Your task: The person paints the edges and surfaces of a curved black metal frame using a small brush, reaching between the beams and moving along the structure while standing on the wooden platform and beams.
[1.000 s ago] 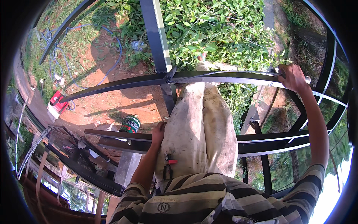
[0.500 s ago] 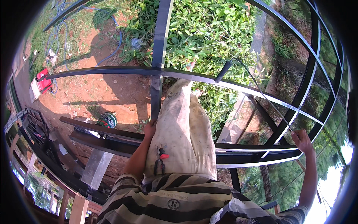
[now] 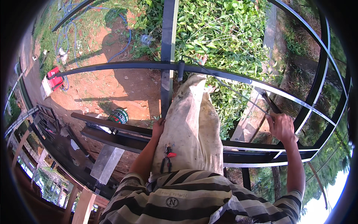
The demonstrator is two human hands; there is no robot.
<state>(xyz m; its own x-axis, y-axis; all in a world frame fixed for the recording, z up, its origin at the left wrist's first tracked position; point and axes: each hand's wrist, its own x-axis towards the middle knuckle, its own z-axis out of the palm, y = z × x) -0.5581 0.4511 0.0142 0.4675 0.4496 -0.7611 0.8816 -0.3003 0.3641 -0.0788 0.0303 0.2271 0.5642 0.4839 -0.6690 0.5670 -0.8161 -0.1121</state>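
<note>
My right hand (image 3: 282, 128) is closed round the handle end of a long-rod paint roller (image 3: 181, 71). Its thin metal rod runs up and left across the frame to a small dark sleeve. That sleeve is at the crossing of the curved metal bar (image 3: 123, 67) and the upright metal beam (image 3: 168, 33); whether it presses on the metal is hard to tell. My left hand (image 3: 158, 128), beside my left thigh, is curled on the dark metal beam near the upright's lower end; its fingertips are partly hidden.
Open gaps between the bars show ground and leafy plants (image 3: 220, 30) below. A green-and-dark can (image 3: 119, 116) stands beyond the left beams. A red-and-white box (image 3: 55, 79) and blue hose (image 3: 128, 41) lie farther left. Pliers with red on them (image 3: 167, 158) hang at my waist.
My right hand has come inward to the left with the paint roller. Its sleeve moved from the curved bar's right part to the crossing. My left hand stays by the beam.
</note>
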